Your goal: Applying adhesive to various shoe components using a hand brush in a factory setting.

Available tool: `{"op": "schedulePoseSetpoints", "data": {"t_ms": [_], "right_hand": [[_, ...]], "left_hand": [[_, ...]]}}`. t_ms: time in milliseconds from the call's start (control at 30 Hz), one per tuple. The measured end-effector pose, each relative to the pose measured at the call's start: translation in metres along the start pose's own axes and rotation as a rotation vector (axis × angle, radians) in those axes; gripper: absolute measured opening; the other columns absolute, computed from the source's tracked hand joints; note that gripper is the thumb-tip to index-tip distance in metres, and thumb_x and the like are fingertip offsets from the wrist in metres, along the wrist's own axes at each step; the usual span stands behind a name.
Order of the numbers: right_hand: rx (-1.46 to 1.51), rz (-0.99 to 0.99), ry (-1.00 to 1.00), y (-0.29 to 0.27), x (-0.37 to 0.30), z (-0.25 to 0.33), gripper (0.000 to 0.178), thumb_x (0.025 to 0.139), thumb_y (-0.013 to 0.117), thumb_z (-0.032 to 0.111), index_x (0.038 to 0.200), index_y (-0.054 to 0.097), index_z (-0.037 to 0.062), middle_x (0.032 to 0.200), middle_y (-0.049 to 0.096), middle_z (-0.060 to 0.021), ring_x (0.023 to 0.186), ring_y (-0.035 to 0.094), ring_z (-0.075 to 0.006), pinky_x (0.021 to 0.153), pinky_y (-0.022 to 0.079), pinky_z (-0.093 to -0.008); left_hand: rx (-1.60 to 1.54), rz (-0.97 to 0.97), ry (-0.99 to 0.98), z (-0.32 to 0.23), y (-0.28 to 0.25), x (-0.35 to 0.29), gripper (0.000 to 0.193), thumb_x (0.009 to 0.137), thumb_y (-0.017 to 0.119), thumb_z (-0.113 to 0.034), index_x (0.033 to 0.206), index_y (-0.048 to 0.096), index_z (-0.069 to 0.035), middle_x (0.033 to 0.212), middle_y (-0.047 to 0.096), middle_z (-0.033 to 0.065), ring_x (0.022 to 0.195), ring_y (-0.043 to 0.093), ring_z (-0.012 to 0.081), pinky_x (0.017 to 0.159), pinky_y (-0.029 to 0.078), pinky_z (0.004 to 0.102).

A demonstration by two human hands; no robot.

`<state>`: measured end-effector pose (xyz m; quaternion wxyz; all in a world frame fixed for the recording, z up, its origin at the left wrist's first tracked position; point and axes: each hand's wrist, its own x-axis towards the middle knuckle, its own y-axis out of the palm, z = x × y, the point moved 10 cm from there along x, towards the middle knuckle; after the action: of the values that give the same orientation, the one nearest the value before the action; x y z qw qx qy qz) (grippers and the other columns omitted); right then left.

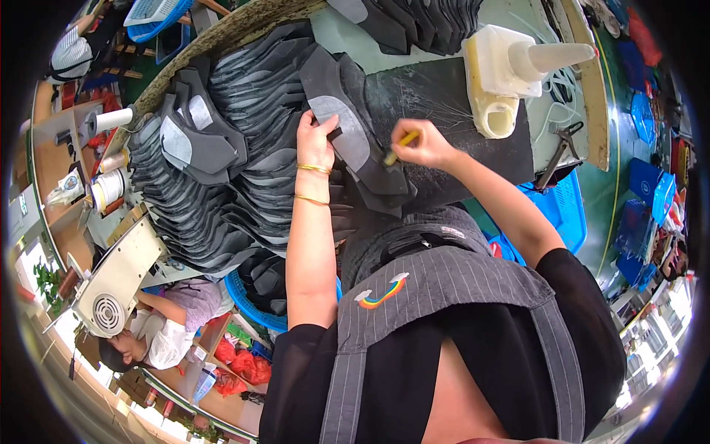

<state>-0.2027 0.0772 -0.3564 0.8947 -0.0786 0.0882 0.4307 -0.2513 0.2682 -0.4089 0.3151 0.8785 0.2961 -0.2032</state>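
My left hand (316, 140) grips the edge of a dark, curved shoe-upper piece (319, 68) with a grey oval patch, thumb pressed on top. Other dark pieces lie beneath it, fanned out toward my apron. In my right hand (424, 143) is a small brush (390, 157) with a yellow handle, pinched between the fingers. Its bristles meet the right edge of the dark pieces, close to the black work mat (452, 174). Beyond that hand, a white plastic glue bottle (481, 81) rests on the mat, its long cone nozzle pointing right.
Rows of overlapping dark pieces (251, 103) cover the table's left side, with more (436, 26) at the far edge. A metal clamp-like tool (559, 157) sits at the right. Blue baskets (573, 207) stand below. At lower left, another person (166, 322) is beside a cream sewing machine (122, 277).
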Motion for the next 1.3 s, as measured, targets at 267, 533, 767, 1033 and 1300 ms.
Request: {"op": "schedulePoseSetpoints", "data": {"t_ms": [267, 533, 767, 1033, 1300], "right_hand": [[0.292, -0.093, 0.162, -0.015, 0.031, 0.038, 0.025, 0.082, 0.065, 0.026, 0.080, 0.060, 0.0014, 0.072, 0.064, -0.0066, 0.056, 0.058, -0.0104, 0.051, 0.046, -0.0228], [-0.392, 0.080, -0.317, 0.056, 0.057, 0.094, 0.014, 0.076, 0.068, 0.010, 0.079, 0.057, 0.0025, 0.073, 0.058, -0.0104, 0.063, 0.059, -0.0238, 0.057, 0.046, -0.0307], [-0.248, 0.224, -0.094, 0.025, -0.020, 0.045, 0.012, 0.078, 0.065, 0.009, 0.081, 0.056, 0.0029, 0.079, 0.061, -0.0066, 0.066, 0.060, -0.0158, 0.058, 0.048, -0.0288], [0.320, -0.349, 0.175, -0.017, 0.012, -0.024, 0.019, 0.084, 0.065, 0.018, 0.081, 0.057, 0.0011, 0.072, 0.060, -0.0039, 0.063, 0.056, -0.0076, 0.055, 0.047, -0.0224], [0.321, -0.595, 0.160, -0.086, -0.057, -0.003, 0.016, 0.084, 0.065, 0.015, 0.083, 0.058, 0.0008, 0.076, 0.060, -0.0037, 0.063, 0.058, -0.0096, 0.057, 0.048, -0.0217]], "left_hand": [[-0.146, 0.099, -0.073, 0.008, -0.005, -0.004, 0.031, 0.092, 0.053, -0.030, 0.106, 0.056, -0.002, 0.099, 0.063, 0.0062, 0.090, 0.059, 0.0165, 0.083, 0.046, 0.0310], [-0.181, 0.148, -0.191, 0.002, -0.005, 0.002, 0.036, 0.092, 0.043, -0.031, 0.103, 0.059, -0.001, 0.099, 0.065, 0.0092, 0.088, 0.061, 0.0213, 0.082, 0.047, 0.0338], [-0.076, 0.186, -0.042, -0.038, 0.016, -0.042, 0.026, 0.081, 0.045, -0.001, 0.106, 0.054, -0.002, 0.100, 0.060, 0.0052, 0.092, 0.057, 0.0152, 0.084, 0.045, 0.0288], [0.018, 0.161, 0.157, -0.146, 0.088, -0.082, 0.031, 0.079, 0.045, -0.002, 0.109, 0.053, -0.004, 0.099, 0.059, 0.0027, 0.092, 0.056, 0.0131, 0.084, 0.045, 0.0286], [0.358, 0.187, 0.261, -0.190, 0.140, 0.134, 0.025, 0.088, 0.056, -0.028, 0.100, 0.057, -0.007, 0.091, 0.060, 0.0020, 0.086, 0.057, 0.0131, 0.074, 0.046, 0.0293]]}}
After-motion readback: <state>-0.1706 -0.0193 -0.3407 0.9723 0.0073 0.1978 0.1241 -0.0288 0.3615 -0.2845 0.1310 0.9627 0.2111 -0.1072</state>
